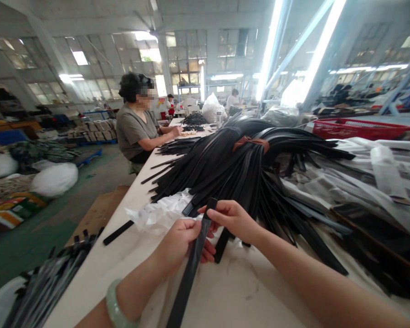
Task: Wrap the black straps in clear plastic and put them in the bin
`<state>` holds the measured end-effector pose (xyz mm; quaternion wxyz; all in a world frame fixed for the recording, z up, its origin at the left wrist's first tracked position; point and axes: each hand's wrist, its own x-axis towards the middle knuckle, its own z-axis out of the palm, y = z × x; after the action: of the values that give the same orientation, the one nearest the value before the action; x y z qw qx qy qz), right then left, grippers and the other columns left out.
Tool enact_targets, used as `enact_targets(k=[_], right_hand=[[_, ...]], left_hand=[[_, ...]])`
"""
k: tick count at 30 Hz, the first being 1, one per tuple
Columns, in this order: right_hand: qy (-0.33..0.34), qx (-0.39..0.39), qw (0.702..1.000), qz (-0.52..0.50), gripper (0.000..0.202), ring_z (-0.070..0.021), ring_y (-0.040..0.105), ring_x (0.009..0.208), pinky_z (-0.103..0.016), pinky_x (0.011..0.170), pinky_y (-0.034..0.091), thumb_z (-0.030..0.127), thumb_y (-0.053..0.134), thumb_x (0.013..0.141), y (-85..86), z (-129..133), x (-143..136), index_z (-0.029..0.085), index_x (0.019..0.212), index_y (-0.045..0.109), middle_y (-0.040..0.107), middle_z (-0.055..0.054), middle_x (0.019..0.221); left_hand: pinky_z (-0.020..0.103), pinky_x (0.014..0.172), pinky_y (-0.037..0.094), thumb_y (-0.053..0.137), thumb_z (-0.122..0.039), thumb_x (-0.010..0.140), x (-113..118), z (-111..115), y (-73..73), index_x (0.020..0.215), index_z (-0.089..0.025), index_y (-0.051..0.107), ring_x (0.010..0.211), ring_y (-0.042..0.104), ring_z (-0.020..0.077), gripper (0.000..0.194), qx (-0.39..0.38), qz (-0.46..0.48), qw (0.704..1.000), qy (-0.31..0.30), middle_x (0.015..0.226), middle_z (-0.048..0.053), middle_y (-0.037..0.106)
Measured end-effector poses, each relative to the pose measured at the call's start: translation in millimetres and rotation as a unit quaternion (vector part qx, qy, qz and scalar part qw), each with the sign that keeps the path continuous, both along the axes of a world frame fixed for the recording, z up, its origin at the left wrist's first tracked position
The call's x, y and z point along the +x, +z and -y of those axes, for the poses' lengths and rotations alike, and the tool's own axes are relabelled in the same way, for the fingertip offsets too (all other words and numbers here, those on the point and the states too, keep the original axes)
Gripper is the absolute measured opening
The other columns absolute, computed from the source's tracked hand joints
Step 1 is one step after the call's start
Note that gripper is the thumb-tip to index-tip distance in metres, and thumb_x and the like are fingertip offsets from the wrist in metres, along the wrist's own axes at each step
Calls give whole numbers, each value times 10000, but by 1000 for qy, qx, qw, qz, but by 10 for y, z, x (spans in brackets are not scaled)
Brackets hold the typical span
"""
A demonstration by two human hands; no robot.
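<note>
A long flat black strap [187,278] runs from the bottom of the view up between both my hands. My left hand [181,239], with a pale green bangle on its wrist, is closed on the strap below its upper end. My right hand [232,221] pinches the strap near that end with thumb and fingers. Just beyond them lies a big heap of black straps [225,168], one bundle tied with a brown band [251,143]. Crumpled white wrapping [164,212] touches the heap to the left of my hands.
The pale table [99,273] stretches away ahead. A co-worker [136,123] sits at its left side. More straps [54,282] stand below the left edge, near cardboard [99,212]. White sheeting [389,168] and a red crate [362,129] are on the right.
</note>
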<state>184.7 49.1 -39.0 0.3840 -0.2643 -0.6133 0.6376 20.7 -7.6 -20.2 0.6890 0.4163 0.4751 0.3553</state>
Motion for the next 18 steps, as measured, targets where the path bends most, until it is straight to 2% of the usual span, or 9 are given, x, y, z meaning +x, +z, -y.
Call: enact_targets(k=[3,6,8,10,12,14,16,18], right_hand=[[-4,13,1000,-8,427,-109,572,520,-241,531,484,460,778,659,7,-9,-3,115,901,707,639,-5,614],[-70,28,997,3,368,-101,536,504,-225,499,456,431,786,659,29,-47,70,131,864,725,621,3,595],[-111,19,994,-7,340,-93,515,509,-210,480,437,411,801,647,40,-62,146,144,848,737,626,-7,627],[-128,-14,991,-31,316,-96,509,516,-209,464,432,381,824,627,35,-64,215,153,831,745,640,-30,666],[-92,-53,994,-36,321,-120,532,538,-225,472,453,356,840,604,0,-62,261,178,856,752,633,-38,653],[-39,-49,997,-41,376,-144,546,547,-246,457,463,397,826,603,-76,-65,290,214,923,750,643,-51,687],[-11,-41,999,3,394,-152,547,534,-265,449,471,420,806,617,-189,-82,309,233,959,746,647,-61,719],[-25,-27,998,58,371,-163,554,531,-281,443,471,438,779,647,-324,-121,324,254,967,745,647,-75,730]], left_hand=[[240,481,482,569,-531,806,-10,-6,5,825,-105,589,516,655,178,426,10,-1,1000,-25,640,110,690],[249,509,502,614,-541,777,-25,110,73,952,-140,521,563,672,185,447,13,-2,997,-75,694,93,694],[261,516,514,635,-501,781,-61,325,183,1082,-168,456,533,657,168,483,24,-11,996,-90,675,47,676],[231,462,492,626,-435,807,-153,653,348,1170,-174,428,428,583,119,489,37,-45,996,-71,604,-15,624],[160,381,409,600,-377,835,-336,1070,547,1185,-170,465,356,485,69,428,34,-99,994,-14,560,-48,577],[113,340,323,580,-353,855,-626,1548,750,1169,-169,513,349,434,41,370,21,-153,985,78,561,-47,570],[100,343,307,575,-371,865,-1010,2035,933,1166,-168,533,353,410,29,366,23,-196,961,196,560,-45,569],[83,347,269,604,-348,854,-1446,2449,1082,1174,-181,540,359,386,17,367,31,-219,917,331,560,-57,560]])
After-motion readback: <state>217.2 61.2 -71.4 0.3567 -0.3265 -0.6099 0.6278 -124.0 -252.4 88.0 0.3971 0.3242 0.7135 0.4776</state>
